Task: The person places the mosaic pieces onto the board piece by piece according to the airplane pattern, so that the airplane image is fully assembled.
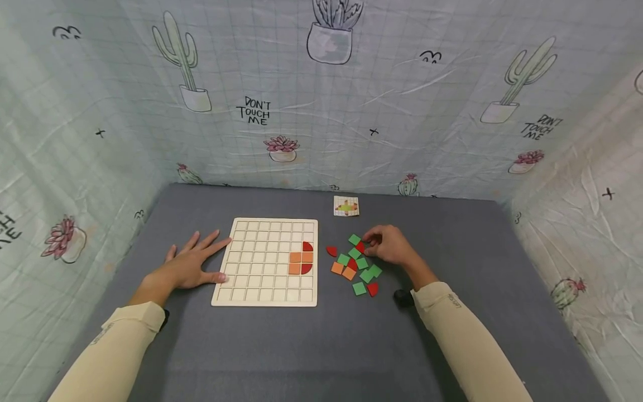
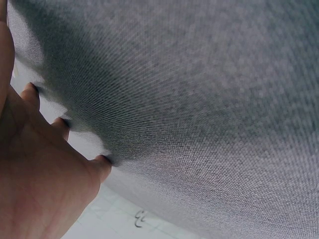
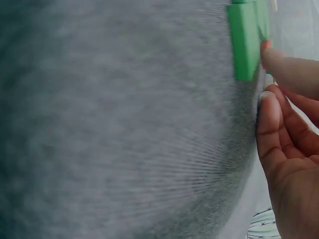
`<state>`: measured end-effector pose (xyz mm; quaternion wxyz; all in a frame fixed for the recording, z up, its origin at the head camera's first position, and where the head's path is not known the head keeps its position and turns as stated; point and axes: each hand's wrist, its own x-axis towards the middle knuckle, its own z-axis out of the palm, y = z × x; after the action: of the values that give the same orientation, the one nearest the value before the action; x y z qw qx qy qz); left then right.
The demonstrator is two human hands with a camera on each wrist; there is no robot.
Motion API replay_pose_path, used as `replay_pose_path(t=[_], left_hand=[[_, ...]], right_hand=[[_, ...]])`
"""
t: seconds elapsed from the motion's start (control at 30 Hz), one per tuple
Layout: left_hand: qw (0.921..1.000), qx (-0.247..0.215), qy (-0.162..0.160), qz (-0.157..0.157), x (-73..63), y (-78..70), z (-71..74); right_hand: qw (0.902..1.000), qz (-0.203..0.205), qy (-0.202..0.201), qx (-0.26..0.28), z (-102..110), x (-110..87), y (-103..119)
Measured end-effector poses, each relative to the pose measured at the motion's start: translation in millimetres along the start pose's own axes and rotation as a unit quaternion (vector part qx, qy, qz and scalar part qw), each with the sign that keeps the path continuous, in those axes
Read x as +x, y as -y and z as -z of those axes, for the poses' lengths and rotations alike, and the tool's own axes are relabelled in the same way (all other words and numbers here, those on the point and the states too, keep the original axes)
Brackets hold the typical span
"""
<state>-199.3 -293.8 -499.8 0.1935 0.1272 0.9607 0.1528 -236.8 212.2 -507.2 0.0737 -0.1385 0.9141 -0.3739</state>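
My left hand (image 1: 188,268) lies with fingers spread at the left edge of a pale gridded board (image 1: 256,298). Its thumb and index fingertip touch the board's rim; the other fingertips rest on the grey cloth in the left wrist view. On the board's right side sit orange squares (image 1: 295,257) and two red quarter-round pieces (image 1: 307,247). My right hand (image 1: 392,244) is at the loose pieces, thumb and fingers apart and bent around a red piece (image 1: 360,247). A digit appears to touch red next to a green piece (image 3: 244,45) in the right wrist view.
Loose green squares (image 1: 359,288), orange squares (image 1: 337,268) and red pieces (image 1: 372,289) lie right of the board. A small pattern card (image 1: 346,206) lies behind them. A dark round object (image 1: 403,298) shows by the right cuff. Printed cloth walls (image 1: 321,111) surround the grey table (image 1: 281,346).
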Motion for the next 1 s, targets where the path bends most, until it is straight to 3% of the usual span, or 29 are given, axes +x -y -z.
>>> replay_pose_path(t=[0.63, 1.0], left_hand=[[1.0, 0.001, 0.002, 0.003, 2.5, 2.0, -3.7], [1.0, 0.002, -0.002, 0.003, 4.0, 5.9, -6.4]], right_hand=[[0.9997, 0.009, 0.008, -0.02, -5.9, 0.0, -2.4], [0.9988, 0.046, 0.004, -0.013, -7.8, -3.0, -2.5]])
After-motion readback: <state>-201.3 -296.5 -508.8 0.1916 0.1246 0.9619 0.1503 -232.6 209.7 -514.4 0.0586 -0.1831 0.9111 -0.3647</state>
